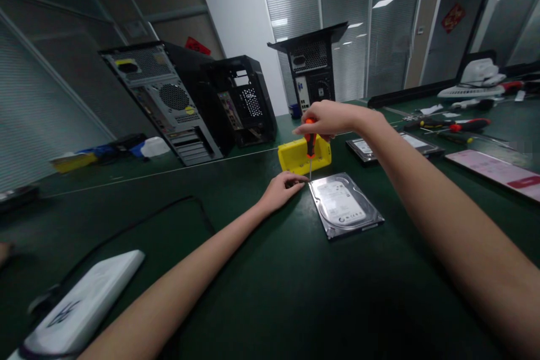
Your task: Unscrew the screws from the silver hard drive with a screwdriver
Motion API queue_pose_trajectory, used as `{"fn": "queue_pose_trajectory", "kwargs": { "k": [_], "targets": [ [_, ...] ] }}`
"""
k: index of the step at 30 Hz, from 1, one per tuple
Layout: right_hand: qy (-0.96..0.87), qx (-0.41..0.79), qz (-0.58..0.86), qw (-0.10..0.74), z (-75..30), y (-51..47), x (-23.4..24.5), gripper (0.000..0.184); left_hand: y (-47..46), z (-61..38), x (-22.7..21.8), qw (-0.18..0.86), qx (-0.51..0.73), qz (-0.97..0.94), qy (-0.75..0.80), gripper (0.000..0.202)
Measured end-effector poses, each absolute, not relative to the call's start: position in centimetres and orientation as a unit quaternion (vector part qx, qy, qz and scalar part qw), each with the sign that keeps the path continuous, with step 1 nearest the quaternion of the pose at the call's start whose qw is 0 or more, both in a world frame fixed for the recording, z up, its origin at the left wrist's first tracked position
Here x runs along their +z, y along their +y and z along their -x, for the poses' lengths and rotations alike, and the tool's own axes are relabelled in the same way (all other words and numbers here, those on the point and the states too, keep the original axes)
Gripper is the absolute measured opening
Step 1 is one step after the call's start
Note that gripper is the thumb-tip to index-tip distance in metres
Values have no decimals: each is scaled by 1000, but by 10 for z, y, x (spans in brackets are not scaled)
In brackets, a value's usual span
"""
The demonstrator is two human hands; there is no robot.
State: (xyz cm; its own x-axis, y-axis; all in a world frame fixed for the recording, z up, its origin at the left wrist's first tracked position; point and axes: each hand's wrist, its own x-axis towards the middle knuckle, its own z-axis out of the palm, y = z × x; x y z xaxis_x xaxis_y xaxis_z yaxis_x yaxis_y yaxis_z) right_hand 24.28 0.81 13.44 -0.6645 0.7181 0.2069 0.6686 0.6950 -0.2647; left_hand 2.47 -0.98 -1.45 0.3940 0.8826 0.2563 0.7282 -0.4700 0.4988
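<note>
A silver hard drive (343, 202) lies flat on the green table, label side up. My right hand (323, 118) is closed around the red-and-black handle of a screwdriver (311, 145). The screwdriver stands upright, its tip down at the drive's far left corner. My left hand (283, 188) rests on the table beside that corner, thumb and fingers drawn together close to the screwdriver tip. What its fingertips hold, if anything, is too small to make out. Just behind the drive is a yellow tray (295, 158) with a few small pieces in it.
Computer cases (185, 101) stand at the back, one with a raised panel (310, 36). Another hard drive (363, 149) lies to the right, near a pink-screened phone (498, 169) and several hand tools (459, 125). A white power strip (84, 304) with a black cable (139, 222) sits front left.
</note>
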Motion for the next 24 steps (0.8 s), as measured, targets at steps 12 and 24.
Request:
{"fn": "queue_pose_trajectory", "kwargs": {
  "k": [12, 24],
  "targets": [
    [-888, 75, 423, 166, -249, 22, 126, 29, -10, -23, -15, 137, 286, -781, 537, 27],
    [-870, 75, 477, 101, -245, 31, 115, 34, -4, -22, -21, 181, 331, -756, 535, 40]
  ]
}}
